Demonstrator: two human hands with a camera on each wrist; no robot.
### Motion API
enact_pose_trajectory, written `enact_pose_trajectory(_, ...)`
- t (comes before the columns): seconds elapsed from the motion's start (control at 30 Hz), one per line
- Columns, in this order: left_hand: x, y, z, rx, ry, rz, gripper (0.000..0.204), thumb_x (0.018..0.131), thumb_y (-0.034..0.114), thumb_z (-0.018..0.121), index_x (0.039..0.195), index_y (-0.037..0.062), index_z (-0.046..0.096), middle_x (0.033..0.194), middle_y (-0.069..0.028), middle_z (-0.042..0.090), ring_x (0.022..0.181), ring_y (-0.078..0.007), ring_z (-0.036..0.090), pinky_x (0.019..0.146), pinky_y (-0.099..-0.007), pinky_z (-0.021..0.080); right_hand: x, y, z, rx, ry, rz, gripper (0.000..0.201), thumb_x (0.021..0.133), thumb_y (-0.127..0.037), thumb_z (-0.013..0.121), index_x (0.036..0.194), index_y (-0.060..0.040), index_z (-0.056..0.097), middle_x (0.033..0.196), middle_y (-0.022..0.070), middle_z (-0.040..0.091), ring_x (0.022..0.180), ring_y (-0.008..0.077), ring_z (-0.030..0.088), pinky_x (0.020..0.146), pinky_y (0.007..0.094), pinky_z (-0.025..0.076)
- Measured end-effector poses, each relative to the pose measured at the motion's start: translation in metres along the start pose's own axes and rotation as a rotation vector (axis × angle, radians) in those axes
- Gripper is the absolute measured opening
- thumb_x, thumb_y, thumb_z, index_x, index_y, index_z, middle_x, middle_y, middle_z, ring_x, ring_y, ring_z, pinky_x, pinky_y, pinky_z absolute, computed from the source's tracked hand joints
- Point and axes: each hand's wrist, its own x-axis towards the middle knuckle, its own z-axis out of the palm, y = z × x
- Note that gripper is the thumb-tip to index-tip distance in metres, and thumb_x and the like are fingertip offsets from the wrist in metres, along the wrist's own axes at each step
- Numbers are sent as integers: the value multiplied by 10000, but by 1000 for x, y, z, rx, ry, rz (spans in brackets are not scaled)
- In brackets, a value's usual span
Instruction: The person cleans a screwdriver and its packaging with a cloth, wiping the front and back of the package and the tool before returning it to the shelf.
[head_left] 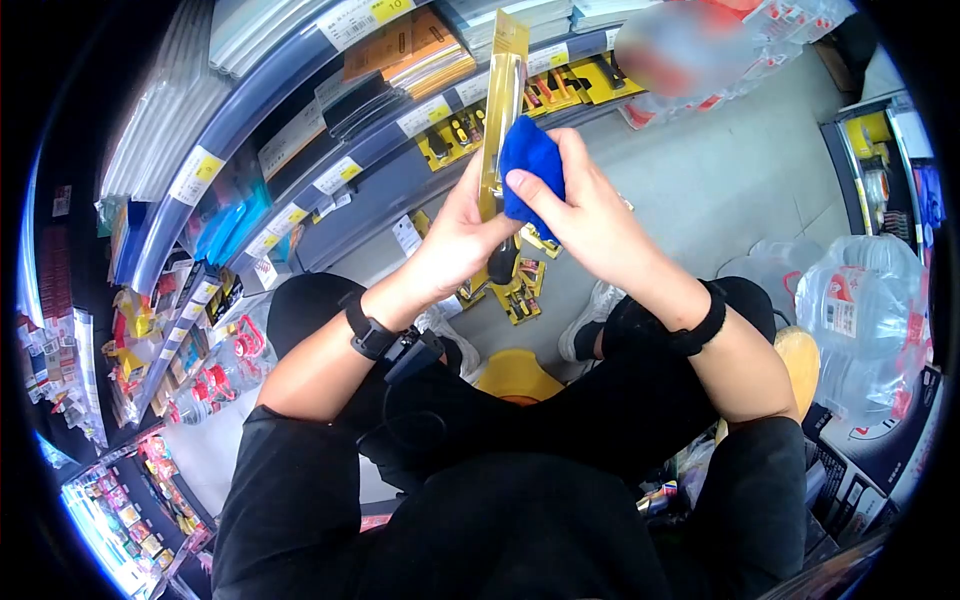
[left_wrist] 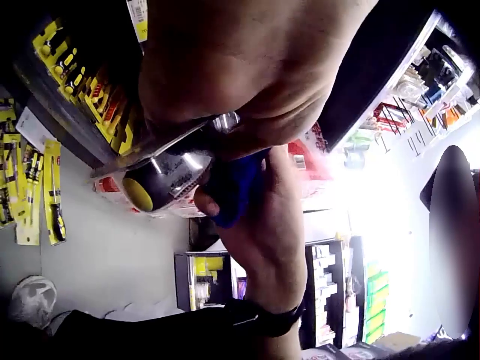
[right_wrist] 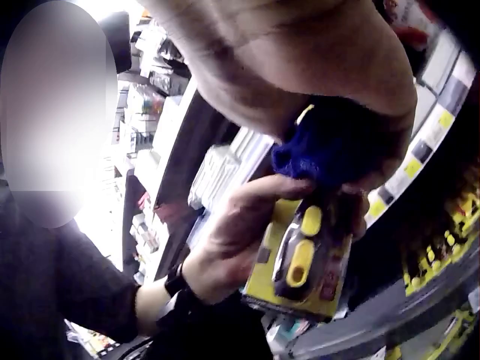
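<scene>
My left hand (head_left: pixel 462 238) grips a long carded pack (head_left: pixel 509 50) with a yellow backing, held upright in front of the shelf. Inside it, a hand tool's black-and-yellow handle (right_wrist: pixel 300 264) shows in the right wrist view; its exact kind is unclear. A bunched blue cloth (head_left: pixel 534 160) is in my right hand (head_left: pixel 592 205), thumb on top, and overlaps the side of the pack. From the left wrist, the cloth (left_wrist: pixel 238 191) appears beyond my left hand (left_wrist: pixel 240 67), which hides part of the pack.
Shelves with price labels (head_left: pixel 425 116) curve along the front and left, holding envelopes and yellow-carded tools (head_left: pixel 455 138). More yellow packs (head_left: pixel 520 295) lie on the floor between my shoes. Large clear bottles (head_left: pixel 855 320) stand at the right, and a yellow stool (head_left: pixel 518 375) is beneath me.
</scene>
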Motion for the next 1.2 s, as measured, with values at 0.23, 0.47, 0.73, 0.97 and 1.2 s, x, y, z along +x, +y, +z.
enact_pose_trajectory(0.23,-12,-9,-3,419,-24,77,863,914,-110,548,1655,69,143,1542,-111,402,1450,-195,383,1181,-342,356,1,3,6,46,-64,27,431,995,-374,666,1085,18,511,891,210,666,789,324,688,699,410,540)
enact_pose_trajectory(0.47,-26,-23,3,454,-151,-16,859,906,-76,570,1637,32,131,1539,-144,370,1449,-222,343,1192,-357,308,26,35,1,109,219,37,609,1014,-511,601,1146,81,556,938,262,701,894,359,716,812,431,555)
enact_pose_trajectory(0.73,-30,-14,24,166,-243,-151,761,891,-103,589,1577,71,311,1433,-57,493,1288,-169,514,1087,-340,451,86,22,-86,270,679,-234,278,1001,-171,638,1230,-24,581,1068,109,660,976,180,630,845,334,517)
enact_pose_trajectory(0.97,-17,11,11,-171,-92,-260,672,880,33,538,1539,50,409,1446,-78,498,1251,-182,495,1094,-317,395,50,-8,-70,-447,415,-576,396,834,-63,761,1226,-105,722,1171,98,659,1082,274,664,953,363,522)
enact_pose_trajectory(1.2,-20,15,8,-1,-113,-244,613,891,46,549,1497,37,457,1423,-83,541,1158,-209,589,1084,-372,446,46,-1,-56,-658,355,-672,334,809,-36,738,1137,-100,736,1094,70,629,1037,297,627,871,403,540)
